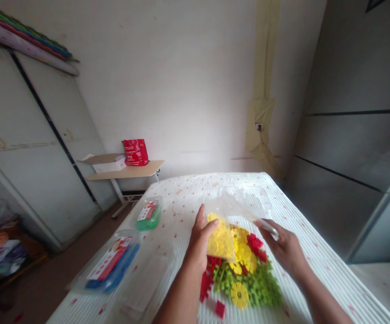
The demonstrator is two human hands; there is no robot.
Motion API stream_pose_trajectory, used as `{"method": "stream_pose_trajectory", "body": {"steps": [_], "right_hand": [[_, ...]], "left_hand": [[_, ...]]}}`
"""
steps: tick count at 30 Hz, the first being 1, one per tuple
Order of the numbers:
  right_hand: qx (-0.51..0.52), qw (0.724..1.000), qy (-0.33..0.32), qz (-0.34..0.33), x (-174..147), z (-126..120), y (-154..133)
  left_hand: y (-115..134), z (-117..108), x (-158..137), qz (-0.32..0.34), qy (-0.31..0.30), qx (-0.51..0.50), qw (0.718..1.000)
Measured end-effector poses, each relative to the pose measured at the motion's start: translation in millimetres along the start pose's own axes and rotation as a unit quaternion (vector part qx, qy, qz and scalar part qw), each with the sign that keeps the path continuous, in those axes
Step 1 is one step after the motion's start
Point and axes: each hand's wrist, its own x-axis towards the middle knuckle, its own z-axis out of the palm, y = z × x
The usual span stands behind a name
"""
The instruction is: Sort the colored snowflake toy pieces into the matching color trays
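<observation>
Striped cloth [188,198] lies beneath; left hand [201,234] grips the yellow-filled bag [222,240], right hand [284,247] pinches clear plastic [269,228]; a slack grip could spill pieces onto the pile [260,283] at five o'clock.

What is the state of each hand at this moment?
Left hand: holding a clear plastic container with yellow pieces.
Right hand: closed on a clear plastic edge.

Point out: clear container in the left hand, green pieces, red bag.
Container [222,245]: head view, on the near wall, yellow pieces showing through.
Green pieces [264,282]: head view, within the pile's right part.
Red bag [136,153]: head view, middle of its front.
</observation>
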Motion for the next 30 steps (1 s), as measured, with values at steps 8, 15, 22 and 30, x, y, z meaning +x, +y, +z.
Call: {"method": "stream_pose_trajectory", "body": {"steps": [8, 15, 22, 30], "right_hand": [[0.029, 0.999, -0.014, 0.014, 1.6, -1.1, -4.1], [0.017, 0.999, 0.004, 0.032, -1.5, -3.1, 9.1], [0.030, 0.999, -0.004, 0.030, 1.2, -4.7, 0.7], [0.003, 0.999, 0.025, 0.047, 0.9, -3.1, 6.1]], "left_hand": [[-4.7, -11.5, -3.6, -0.009, -0.029, -0.020, 0.999], [2.2, -5.7, 2.4, -0.016, 0.001, 0.060, 0.998], [19.9, -23.8, -4.9, 0.027, 0.031, 0.130, 0.991], [15.0, -22.8, 0.1, 0.183, -0.034, 0.293, 0.938]]}}
